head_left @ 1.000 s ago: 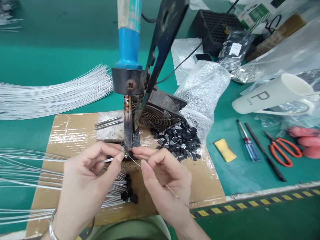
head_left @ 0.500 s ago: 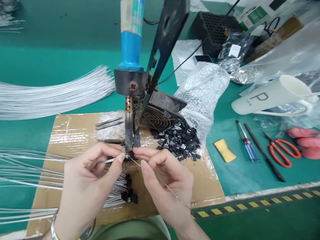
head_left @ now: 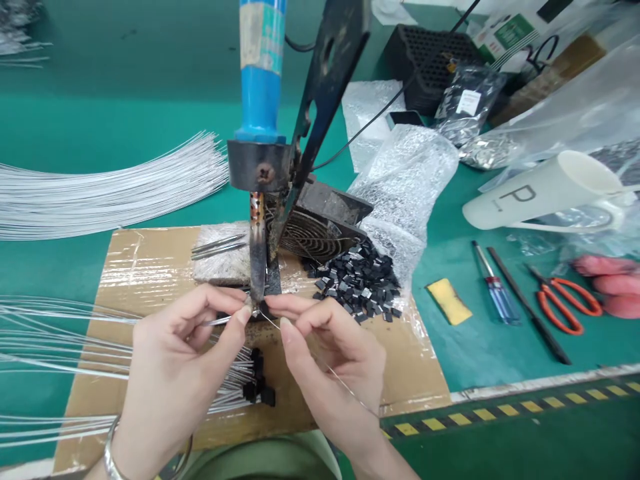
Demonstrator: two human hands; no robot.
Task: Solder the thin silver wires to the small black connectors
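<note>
A blue-handled soldering iron (head_left: 261, 100) hangs tip down in a black metal stand (head_left: 325, 87). Just left of its tip, my left hand (head_left: 187, 360) pinches a grey-white wire (head_left: 220, 321) between thumb and fingers. My right hand (head_left: 333, 363), right of the tip, has its fingers closed on a thin solder wire (head_left: 347, 389), whose end reaches toward the iron's tip. The small part at the tip is mostly hidden by my fingertips. Beneath my hands, finished-looking wires with black connectors (head_left: 259, 379) lie on cardboard (head_left: 400, 373).
A pile of black connectors (head_left: 357, 283) lies beside a round fan grille (head_left: 313, 233). White wires (head_left: 110, 190) fan out at left. On the right are a yellow sponge (head_left: 449, 301), a screwdriver (head_left: 500, 297), orange-handled scissors (head_left: 560, 300) and a white mug (head_left: 540, 190). Bubble wrap (head_left: 405, 193) lies behind.
My left hand has shifted very slightly to the right. The right hand holds almost the same position at the iron's tip.
</note>
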